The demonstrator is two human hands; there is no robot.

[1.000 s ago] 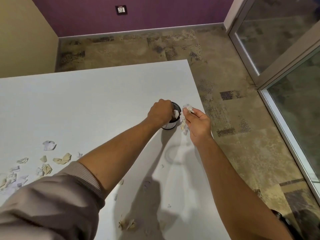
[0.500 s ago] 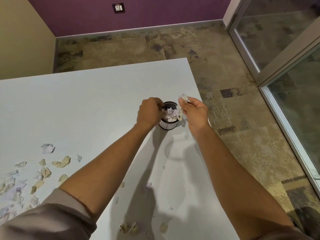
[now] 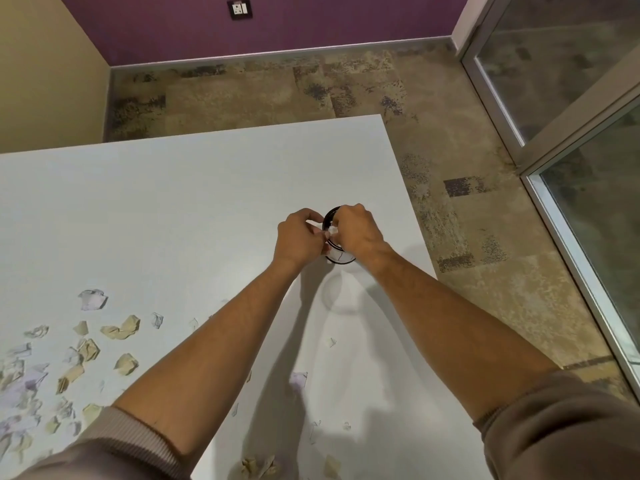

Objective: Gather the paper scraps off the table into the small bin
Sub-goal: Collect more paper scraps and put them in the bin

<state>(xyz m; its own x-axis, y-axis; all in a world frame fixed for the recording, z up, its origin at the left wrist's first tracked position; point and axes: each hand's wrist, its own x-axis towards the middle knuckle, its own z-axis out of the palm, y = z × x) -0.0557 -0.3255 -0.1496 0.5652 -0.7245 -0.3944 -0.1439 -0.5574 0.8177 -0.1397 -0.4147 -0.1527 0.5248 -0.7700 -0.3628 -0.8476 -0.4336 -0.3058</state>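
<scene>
1. The left hand point(image 3: 300, 237) and the right hand point(image 3: 358, 230) meet over the small bin point(image 3: 337, 256), knuckles up, fingers curled inward. Between them a bit of white paper point(image 3: 331, 231) shows, pinched at the fingertips of both hands; how much of it each hand holds is hidden by the knuckles.
2. The right hand lies over most of the bin's mouth, so only an arc of the dark rim shows at its far left side. The left hand sits just beside the bin's left wall.
3. The bin stands upright on the table point(image 3: 173, 202), its long axis vertical and its mouth pointing up. It is near the table's right edge, roughly midway along that edge. Its white lower wall with a dark band shows below the hands.
4. Both forearms reach from the near edge, sleeves pushed up above the wrists.
5. Between the forearms lie a few tiny scraps and one pale purple scrap point(image 3: 298, 379).
6. Toward the table's near-left corner a scatter of paper scraps point(image 3: 72, 362) lies spread out, tan, white and lilac, many of them crumpled. A larger white crumpled piece point(image 3: 92, 299) sits at the far side of that scatter.
7. At the near edge, tan crumpled bits point(image 3: 258, 465) lie between the sleeves.
</scene>
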